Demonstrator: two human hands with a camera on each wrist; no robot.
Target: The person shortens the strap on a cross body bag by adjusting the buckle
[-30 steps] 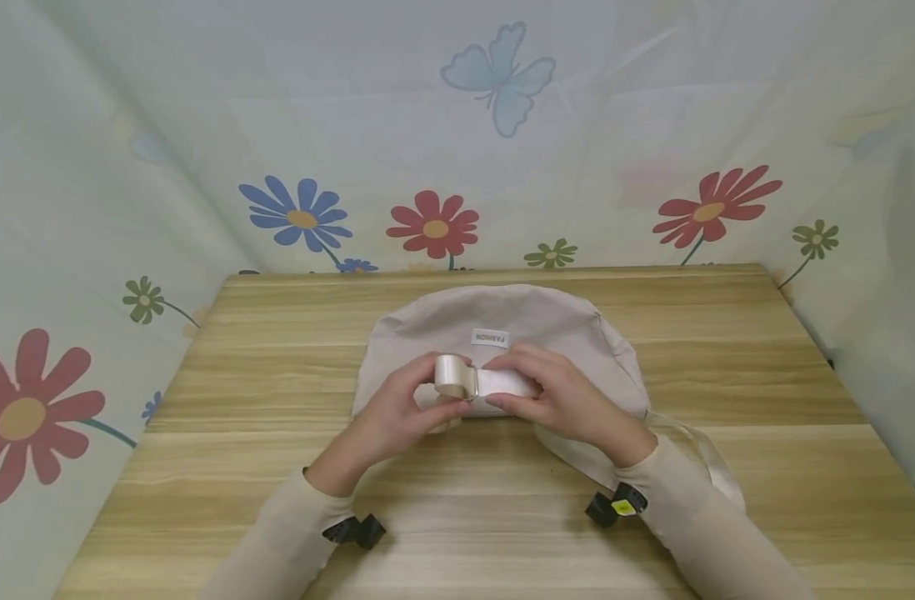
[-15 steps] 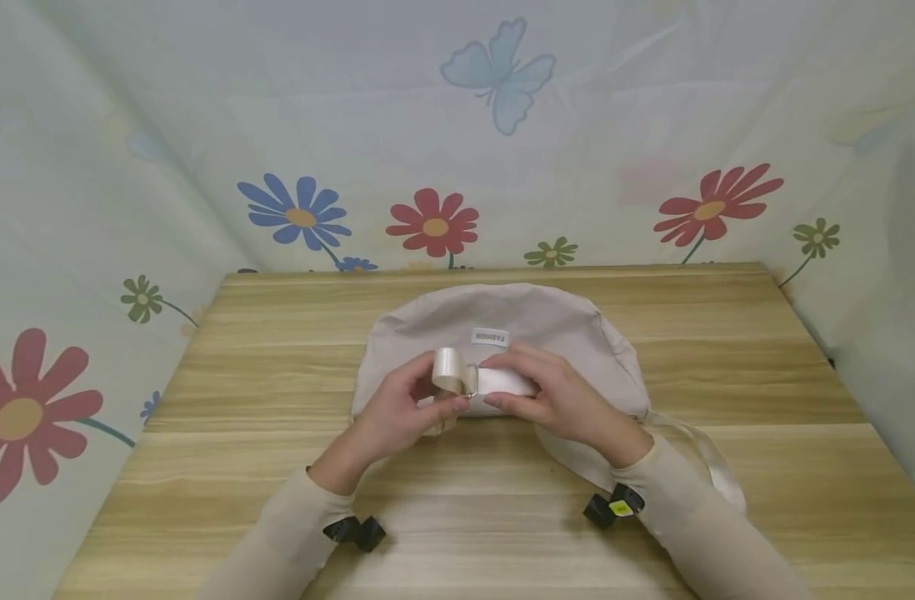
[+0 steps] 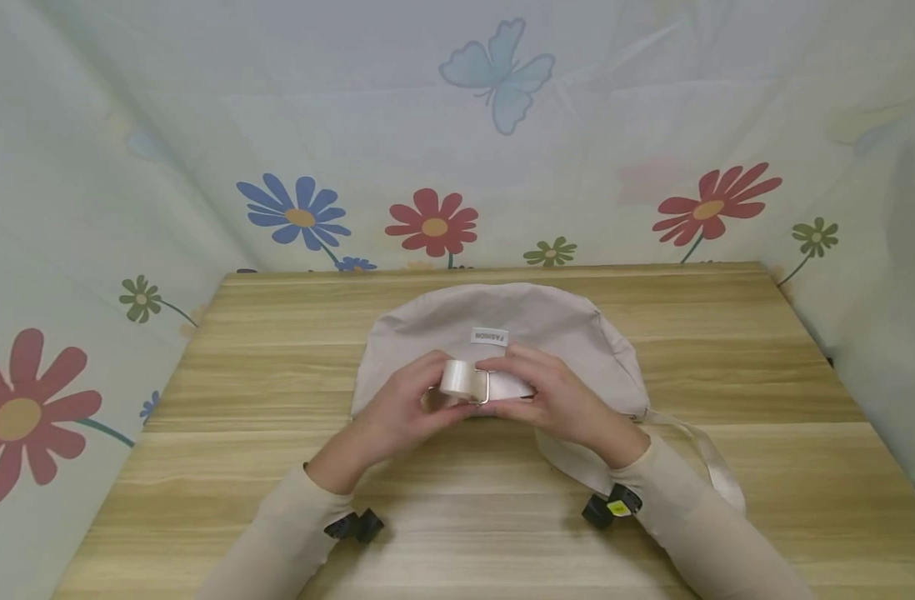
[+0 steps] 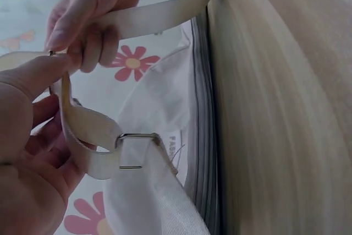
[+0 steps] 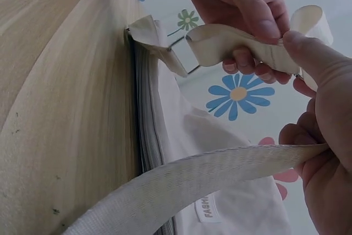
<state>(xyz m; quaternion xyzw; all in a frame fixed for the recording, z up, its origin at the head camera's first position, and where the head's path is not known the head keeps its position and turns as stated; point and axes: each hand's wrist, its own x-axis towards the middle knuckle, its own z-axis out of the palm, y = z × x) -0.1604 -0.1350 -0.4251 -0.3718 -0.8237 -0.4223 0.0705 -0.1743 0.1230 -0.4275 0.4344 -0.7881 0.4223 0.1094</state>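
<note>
A pale beige fabric bag (image 3: 420,337) with a zip lies on the table, its "FASHION" label (image 3: 490,337) upside down in the head view. Above its near edge, my left hand (image 3: 393,408) pinches the bag's cream webbing strap (image 3: 457,379), which curls up in a loop beside the thumb. My right hand (image 3: 566,404) grips the strap on the other side of a metal slider buckle (image 3: 484,388), fingertips right at its frame. In the left wrist view, a rectangular metal ring (image 4: 138,135) joins the strap to a tab on the bag. The strap's other run (image 5: 203,174) hangs from my right hand.
The wood-grain table (image 3: 240,375) extends around the bag. Behind and beside it hangs a flower-printed cloth (image 3: 352,108). A slack length of strap (image 3: 716,467) lies by the right forearm. Each wrist carries a small black camera (image 3: 356,527).
The strap loop at my left fingers has dropped slightly and shifted right. The buckle has turned, so its frame shows more plainly between the fingertips. The bag stays put.
</note>
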